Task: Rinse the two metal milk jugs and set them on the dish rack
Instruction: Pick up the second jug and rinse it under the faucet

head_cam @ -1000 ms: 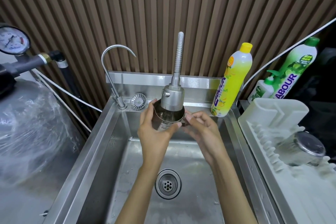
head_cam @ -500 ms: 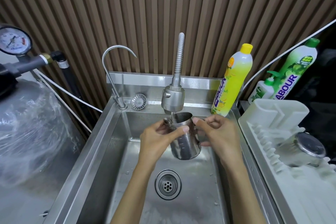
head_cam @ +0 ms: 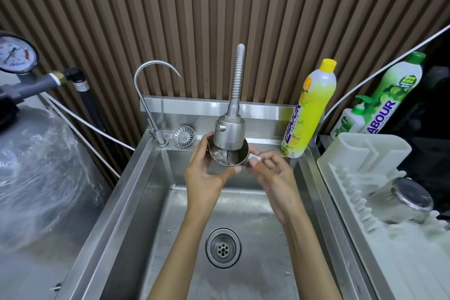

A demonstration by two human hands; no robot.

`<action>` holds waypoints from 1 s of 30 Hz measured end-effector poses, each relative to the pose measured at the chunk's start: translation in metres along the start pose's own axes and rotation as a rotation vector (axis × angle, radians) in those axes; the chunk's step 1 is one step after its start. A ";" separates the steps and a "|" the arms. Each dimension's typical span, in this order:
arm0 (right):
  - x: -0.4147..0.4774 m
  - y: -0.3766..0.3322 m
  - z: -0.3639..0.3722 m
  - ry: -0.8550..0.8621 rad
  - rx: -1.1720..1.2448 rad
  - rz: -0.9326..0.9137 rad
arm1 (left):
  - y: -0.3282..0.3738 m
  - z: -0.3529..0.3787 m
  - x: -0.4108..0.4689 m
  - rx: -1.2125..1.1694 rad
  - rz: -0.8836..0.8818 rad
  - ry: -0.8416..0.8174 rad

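Jug 1 point(head_cam: 220, 157), metal, milk: held upright over the sink point(head_cam: 146, 178), mouth up, directly under the spray tap head point(head_cam: 230, 133). From my remote view the tap head's lower edge overlaps the jug's rim. A thin stream of water falls into the jug.

Left hand point(head_cam: 204, 175): wrapped round the jug body from the left, with the fingers point(head_cam: 204, 145) curled round the far side and the thumb lying across the near wall.

Right hand point(head_cam: 270, 173): thumb and forefinger pinch the handle on the jug's right side. The other fingers are loosely curled and off the jug body.

Jug 2 point(head_cam: 404, 202), metal: lies tipped on the white dish rack point(head_cam: 353, 153) to the right of the sink, base toward me, well apart from both hands.

Yellow detergent bottle point(head_cam: 309, 109): stands on the sink's back ledge, just right of the right hand.

Change against 0.5 s ago: jug 1 then hung lower in the sink, tipped over below the tap head. It is now raised and level, with its rim at the tap head. The left hand has come up with it and keeps the same wrap, and the right hand stays at the handle side. Jug 2 has not moved.
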State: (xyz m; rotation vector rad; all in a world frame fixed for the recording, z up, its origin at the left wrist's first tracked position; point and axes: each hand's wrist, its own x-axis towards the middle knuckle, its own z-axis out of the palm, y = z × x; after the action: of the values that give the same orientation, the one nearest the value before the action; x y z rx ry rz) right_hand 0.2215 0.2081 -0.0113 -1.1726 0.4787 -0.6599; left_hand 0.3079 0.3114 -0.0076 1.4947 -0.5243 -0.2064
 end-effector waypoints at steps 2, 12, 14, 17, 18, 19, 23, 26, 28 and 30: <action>0.001 0.008 0.004 -0.015 0.082 0.052 | 0.006 -0.006 0.001 0.167 0.074 0.020; -0.008 -0.003 0.001 0.092 -0.151 0.169 | 0.019 -0.014 -0.001 0.468 -0.125 -0.009; -0.009 -0.012 -0.003 0.117 -0.275 0.124 | 0.017 -0.015 0.000 0.403 -0.201 -0.093; -0.009 -0.024 -0.010 0.148 -0.498 0.032 | 0.014 -0.015 0.000 0.300 -0.295 -0.203; -0.010 -0.027 -0.011 0.163 -0.573 -0.005 | 0.013 -0.014 -0.001 0.249 -0.318 -0.237; -0.011 -0.030 -0.012 0.181 -0.647 -0.045 | 0.012 -0.013 -0.001 0.184 -0.338 -0.272; -0.015 -0.037 -0.009 0.194 -0.735 -0.163 | 0.003 -0.003 -0.001 -0.113 -0.351 -0.302; -0.011 -0.030 -0.005 0.128 -0.510 -0.170 | -0.001 0.002 0.001 -0.195 -0.269 -0.221; -0.005 -0.019 -0.005 0.086 -0.329 -0.130 | -0.002 0.006 0.003 -0.196 -0.190 -0.141; 0.001 -0.007 -0.003 0.046 -0.168 -0.059 | 0.001 0.007 0.004 -0.154 -0.123 -0.068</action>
State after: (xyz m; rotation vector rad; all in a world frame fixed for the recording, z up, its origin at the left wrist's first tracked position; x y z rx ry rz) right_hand 0.2187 0.2037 -0.0060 -1.3365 0.5482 -0.7095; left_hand 0.3084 0.3033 -0.0061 1.3743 -0.4606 -0.3870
